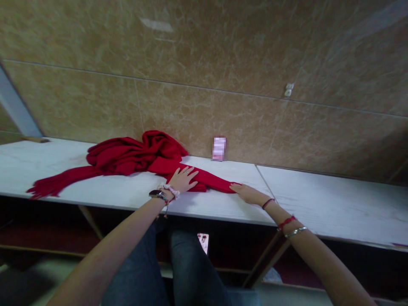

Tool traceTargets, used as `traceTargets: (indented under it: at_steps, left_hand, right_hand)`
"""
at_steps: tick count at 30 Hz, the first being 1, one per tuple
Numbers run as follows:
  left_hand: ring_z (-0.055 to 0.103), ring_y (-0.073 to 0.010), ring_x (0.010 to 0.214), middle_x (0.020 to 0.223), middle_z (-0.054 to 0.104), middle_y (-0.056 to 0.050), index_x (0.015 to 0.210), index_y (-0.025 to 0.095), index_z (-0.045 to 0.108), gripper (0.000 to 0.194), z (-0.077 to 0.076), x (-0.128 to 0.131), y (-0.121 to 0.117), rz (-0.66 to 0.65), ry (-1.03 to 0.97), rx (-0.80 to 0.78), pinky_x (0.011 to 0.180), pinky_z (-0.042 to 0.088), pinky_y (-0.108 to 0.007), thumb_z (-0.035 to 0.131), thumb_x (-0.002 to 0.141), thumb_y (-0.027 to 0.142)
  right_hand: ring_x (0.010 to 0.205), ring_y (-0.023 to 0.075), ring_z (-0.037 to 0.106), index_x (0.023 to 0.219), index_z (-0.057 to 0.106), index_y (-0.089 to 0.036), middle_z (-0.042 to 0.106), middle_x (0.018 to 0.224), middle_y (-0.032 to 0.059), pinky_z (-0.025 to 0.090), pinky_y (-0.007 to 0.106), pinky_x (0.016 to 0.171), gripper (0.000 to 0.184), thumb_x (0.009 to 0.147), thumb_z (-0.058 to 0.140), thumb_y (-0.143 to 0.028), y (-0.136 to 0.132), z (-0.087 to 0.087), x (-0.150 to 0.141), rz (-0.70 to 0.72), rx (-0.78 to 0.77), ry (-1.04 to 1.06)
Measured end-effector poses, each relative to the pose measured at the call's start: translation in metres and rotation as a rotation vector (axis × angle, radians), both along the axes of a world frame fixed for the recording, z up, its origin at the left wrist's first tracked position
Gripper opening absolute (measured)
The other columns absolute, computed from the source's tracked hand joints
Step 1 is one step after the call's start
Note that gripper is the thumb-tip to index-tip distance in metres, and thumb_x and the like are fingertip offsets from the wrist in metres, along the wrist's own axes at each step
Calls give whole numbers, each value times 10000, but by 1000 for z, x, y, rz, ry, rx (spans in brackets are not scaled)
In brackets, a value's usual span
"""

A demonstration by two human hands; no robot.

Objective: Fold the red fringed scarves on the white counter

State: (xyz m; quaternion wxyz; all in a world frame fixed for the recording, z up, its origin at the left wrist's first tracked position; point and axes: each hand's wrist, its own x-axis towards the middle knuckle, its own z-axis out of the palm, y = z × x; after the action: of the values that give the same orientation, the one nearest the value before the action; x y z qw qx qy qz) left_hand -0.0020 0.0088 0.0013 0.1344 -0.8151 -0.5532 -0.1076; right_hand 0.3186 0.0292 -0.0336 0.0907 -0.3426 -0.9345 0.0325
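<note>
A long red scarf (127, 155) lies on a white counter, heaped and crumpled on its left side. Its fringed end (52, 182) trails towards the counter's front left edge. From the heap, a narrow folded stretch of the scarf runs to the right. My left hand (183, 180) rests flat on that stretch, fingers spread. At the right tip of the folded stretch, my right hand (247, 193) has its fingers closed on the cloth; the thumb is hard to make out.
The white counter (318, 199) runs along a tan marble-patterned wall (204, 106). A phone (218, 148) with a blurred screen leans on the wall behind the scarf. Dark open shelves (229, 246) lie below the counter, close to my legs. A small white fixture (289, 89) is on the wall.
</note>
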Motion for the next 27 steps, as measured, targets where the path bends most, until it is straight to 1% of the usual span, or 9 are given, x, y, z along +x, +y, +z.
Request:
traceTargets:
  at_steps: [3, 9, 11, 13, 16, 19, 23, 25, 27]
  left_hand:
    - [285, -282, 1274, 1376, 369, -97, 1299, 236, 397, 488, 1, -3, 0, 48, -3, 1, 1012, 215, -493, 405, 846, 419]
    - [275, -341, 1268, 1419, 278, -113, 1368, 279, 259, 549, -9, -21, -2, 212, -70, -158, 922, 321, -536, 361, 852, 437]
    - [249, -343, 1279, 1431, 238, -134, 1381, 271, 221, 585, -10, -24, -4, 208, -81, -133, 920, 325, -537, 400, 840, 402]
    - [199, -341, 1299, 1443, 194, -146, 1388, 252, 202, 658, -9, -21, -6, 141, -56, -86, 951, 296, -530, 471, 804, 397]
    - [109, -317, 1327, 1464, 142, -107, 1376, 272, 226, 714, -3, -8, -5, -93, 62, -33, 1017, 199, -510, 549, 750, 391]
    - [125, -298, 1328, 1455, 199, -67, 1354, 312, 264, 694, 3, 11, 3, -292, 190, -51, 1032, 149, -508, 572, 733, 292]
    - [341, -256, 1250, 1368, 381, -84, 1344, 305, 284, 683, 2, 29, 20, -347, 245, -114, 1009, 207, -485, 521, 736, 106]
    - [399, -230, 1212, 1334, 425, -98, 1332, 273, 323, 640, 1, 31, 26, -372, 237, -93, 998, 247, -433, 474, 748, 58]
    - [438, -214, 1178, 1303, 460, -104, 1313, 236, 363, 587, 1, 31, 31, -400, 231, -67, 977, 287, -383, 436, 763, 46]
  right_hand:
    - [1218, 157, 400, 1284, 432, -194, 443, 1328, 41, 299, 377, 1042, 536, 778, 338, -46, 4, 0, 25, -30, -60, 49]
    - [1233, 158, 379, 1282, 441, -182, 438, 1332, 46, 275, 376, 1061, 575, 743, 325, -22, 3, -4, 82, -132, -93, 72]
    - [1228, 164, 387, 1268, 462, -164, 454, 1319, 64, 275, 375, 1062, 551, 750, 322, -35, 0, -4, 93, -163, -75, 74]
    - [1229, 176, 387, 1254, 480, -160, 462, 1313, 80, 279, 390, 1059, 527, 758, 337, -55, -4, -3, 93, -184, -35, 80]
    - [1246, 204, 360, 1274, 455, -186, 440, 1329, 93, 281, 439, 1050, 501, 782, 392, -120, -13, 3, 72, -192, 74, 158]
    - [1271, 214, 315, 1319, 387, -217, 399, 1358, 87, 270, 452, 1052, 526, 797, 445, -182, -24, 14, 32, -94, 137, 229]
    - [1279, 231, 291, 1338, 348, -199, 361, 1379, 110, 270, 449, 1042, 572, 785, 497, -199, -33, 23, -23, 36, 164, 203]
    - [1287, 254, 267, 1343, 336, -174, 342, 1388, 130, 241, 467, 1042, 601, 771, 520, -193, -31, 22, -42, 4, 177, 170]
    - [1301, 287, 223, 1358, 302, -179, 307, 1407, 132, 210, 514, 1033, 638, 766, 536, -222, -26, 18, -51, -92, 177, 151]
